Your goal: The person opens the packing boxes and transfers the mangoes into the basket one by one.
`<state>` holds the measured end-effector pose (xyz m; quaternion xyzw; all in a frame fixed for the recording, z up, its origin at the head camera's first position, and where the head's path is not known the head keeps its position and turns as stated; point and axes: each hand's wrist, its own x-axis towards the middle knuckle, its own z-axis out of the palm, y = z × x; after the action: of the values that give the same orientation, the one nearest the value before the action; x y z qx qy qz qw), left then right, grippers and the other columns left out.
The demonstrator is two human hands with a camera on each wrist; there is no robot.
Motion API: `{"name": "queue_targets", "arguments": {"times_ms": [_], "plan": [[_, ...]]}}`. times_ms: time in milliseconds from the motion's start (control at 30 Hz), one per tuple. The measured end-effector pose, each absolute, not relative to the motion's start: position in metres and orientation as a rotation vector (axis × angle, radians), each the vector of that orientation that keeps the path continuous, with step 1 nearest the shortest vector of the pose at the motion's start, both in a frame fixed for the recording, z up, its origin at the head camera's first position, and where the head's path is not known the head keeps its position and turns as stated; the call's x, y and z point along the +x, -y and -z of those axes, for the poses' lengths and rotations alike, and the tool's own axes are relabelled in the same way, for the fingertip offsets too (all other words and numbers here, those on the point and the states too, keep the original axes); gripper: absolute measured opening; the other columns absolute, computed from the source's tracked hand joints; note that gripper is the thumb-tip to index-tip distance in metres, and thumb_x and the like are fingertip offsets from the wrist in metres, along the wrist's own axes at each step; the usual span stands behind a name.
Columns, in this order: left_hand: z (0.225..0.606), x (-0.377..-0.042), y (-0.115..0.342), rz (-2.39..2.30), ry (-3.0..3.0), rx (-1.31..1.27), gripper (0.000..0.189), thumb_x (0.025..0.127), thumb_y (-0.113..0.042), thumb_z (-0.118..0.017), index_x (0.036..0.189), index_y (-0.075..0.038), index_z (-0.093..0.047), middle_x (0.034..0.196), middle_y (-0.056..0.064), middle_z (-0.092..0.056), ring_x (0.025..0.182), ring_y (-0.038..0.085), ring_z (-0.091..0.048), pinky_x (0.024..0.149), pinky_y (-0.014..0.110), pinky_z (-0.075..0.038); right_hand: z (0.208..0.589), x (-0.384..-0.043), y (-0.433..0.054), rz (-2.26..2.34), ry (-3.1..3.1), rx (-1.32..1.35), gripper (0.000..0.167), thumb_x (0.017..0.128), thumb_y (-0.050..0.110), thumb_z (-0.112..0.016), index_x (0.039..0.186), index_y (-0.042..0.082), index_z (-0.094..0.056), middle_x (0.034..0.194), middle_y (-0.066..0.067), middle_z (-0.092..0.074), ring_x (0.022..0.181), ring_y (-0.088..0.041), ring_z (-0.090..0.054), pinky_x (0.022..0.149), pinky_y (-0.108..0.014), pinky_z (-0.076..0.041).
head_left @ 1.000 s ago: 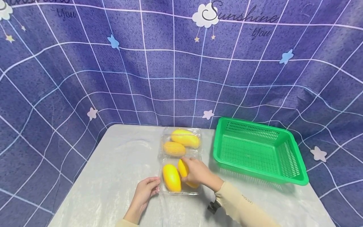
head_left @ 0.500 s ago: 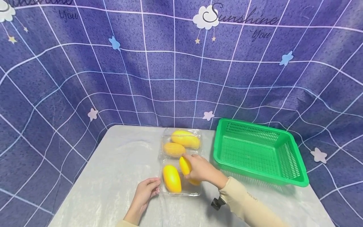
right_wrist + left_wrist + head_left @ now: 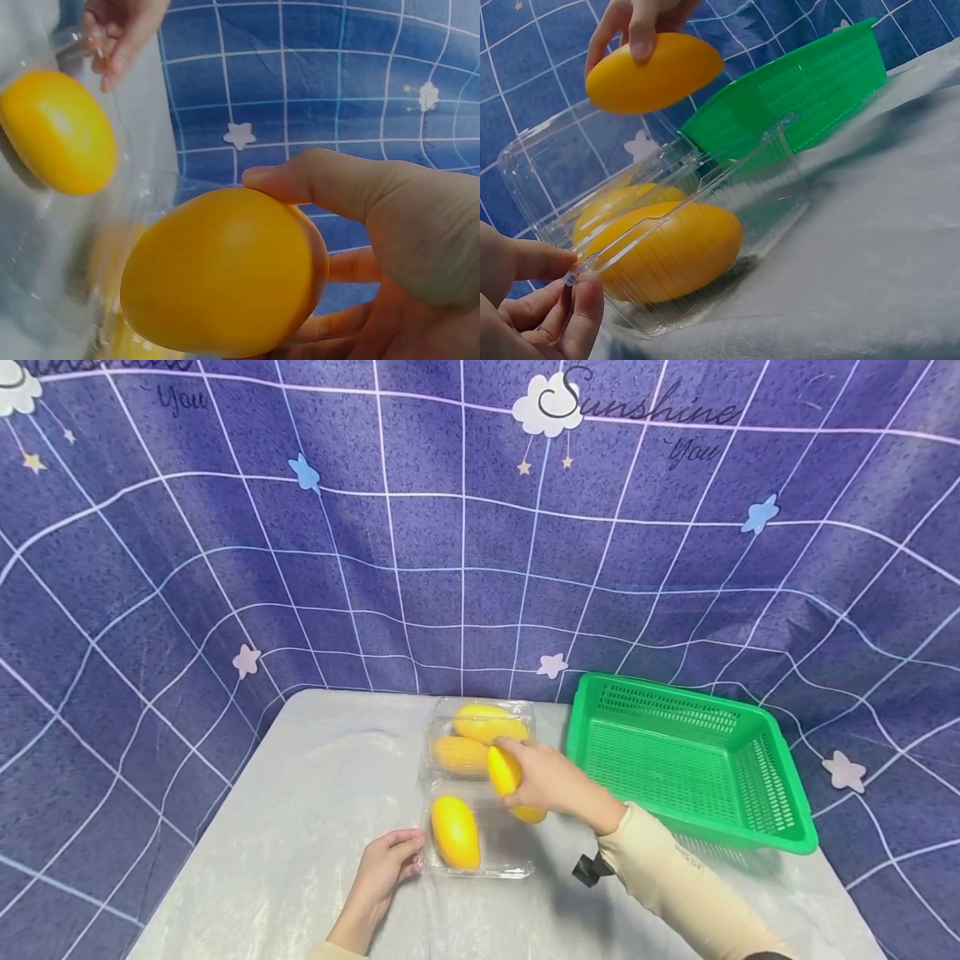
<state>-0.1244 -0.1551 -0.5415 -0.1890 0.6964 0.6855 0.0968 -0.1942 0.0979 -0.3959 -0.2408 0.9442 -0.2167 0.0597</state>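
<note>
My right hand (image 3: 553, 783) grips a yellow, oval mango (image 3: 504, 770) above a clear, rectangular plastic container (image 3: 501, 842) on the grey counter (image 3: 337, 756), while my left hand (image 3: 384, 866) pinches the container's left edge.

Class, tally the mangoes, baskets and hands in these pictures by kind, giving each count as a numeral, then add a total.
Mangoes: 4
Baskets: 1
Hands: 2
Total: 7
</note>
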Motion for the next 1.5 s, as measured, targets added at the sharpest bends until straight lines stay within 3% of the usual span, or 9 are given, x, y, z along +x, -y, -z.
{"name": "queue_targets", "arguments": {"times_ms": [167,433,600,867,1133,1500], "plan": [[0.541,-0.125,0.156,-2.041,-2.061,-0.555,0.04,0.091,-0.016,-0.065,0.121,0.01,-0.058,0.091,0.006,-0.064,0.072,0.011,-0.059,0.062,0.021,-0.056,0.384,-0.2,-0.104,0.633,-2.898,-0.754,0.086,0.066,0.026,-0.086,0.142,0.014,-0.047,0.117,-0.013,-0.064,0.09,-0.023,-0.062,0.074,-0.038,-0.056],[0.541,-0.126,0.156,-2.022,-2.071,-0.566,0.039,0.091,-0.016,-0.065,0.12,0.009,-0.059,0.091,0.007,-0.065,0.073,0.011,-0.059,0.064,0.022,-0.057,0.369,-0.208,-0.117,0.664,-2.913,-0.741,0.085,0.067,0.025,-0.085,0.142,0.013,-0.047,0.113,-0.013,-0.067,0.086,-0.022,-0.062,0.07,-0.034,-0.055],[0.542,-0.126,0.156,-2.012,-2.076,-0.563,0.039,0.091,-0.017,-0.065,0.121,0.009,-0.059,0.091,0.007,-0.064,0.073,0.012,-0.059,0.064,0.023,-0.057,0.365,-0.216,-0.126,0.678,-2.936,-0.78,0.084,0.067,0.025,-0.085,0.141,0.01,-0.048,0.125,-0.016,-0.063,0.102,-0.029,-0.062,0.083,-0.043,-0.057],[0.542,-0.124,0.156,-2.031,-2.059,-0.549,0.04,0.092,-0.016,-0.065,0.121,0.01,-0.058,0.09,0.006,-0.064,0.072,0.011,-0.058,0.062,0.021,-0.055,0.359,-0.228,-0.144,0.637,-2.956,-0.707,0.082,0.068,0.027,-0.085,0.139,0.011,-0.048,0.109,-0.015,-0.067,0.089,-0.026,-0.06,0.069,-0.036,-0.051],[0.541,-0.123,0.156,-2.034,-2.055,-0.551,0.04,0.091,-0.016,-0.065,0.121,0.01,-0.059,0.09,0.006,-0.064,0.072,0.01,-0.059,0.063,0.021,-0.056,0.363,-0.244,-0.162,0.624,-2.958,-0.587,0.083,0.07,0.025,-0.084,0.142,0.009,-0.046,0.108,-0.015,-0.066,0.089,-0.028,-0.058,0.07,-0.036,-0.051],[0.541,-0.123,0.155,-2.05,-2.06,-0.551,0.037,0.091,-0.014,-0.065,0.118,0.01,-0.06,0.088,0.005,-0.064,0.072,0.011,-0.059,0.063,0.021,-0.055,0.37,-0.264,-0.181,0.598,-2.933,-0.436,0.086,0.071,0.027,-0.083,0.144,0.006,-0.043,0.12,-0.02,-0.063,0.101,-0.034,-0.058,0.077,-0.041,-0.055]]}}
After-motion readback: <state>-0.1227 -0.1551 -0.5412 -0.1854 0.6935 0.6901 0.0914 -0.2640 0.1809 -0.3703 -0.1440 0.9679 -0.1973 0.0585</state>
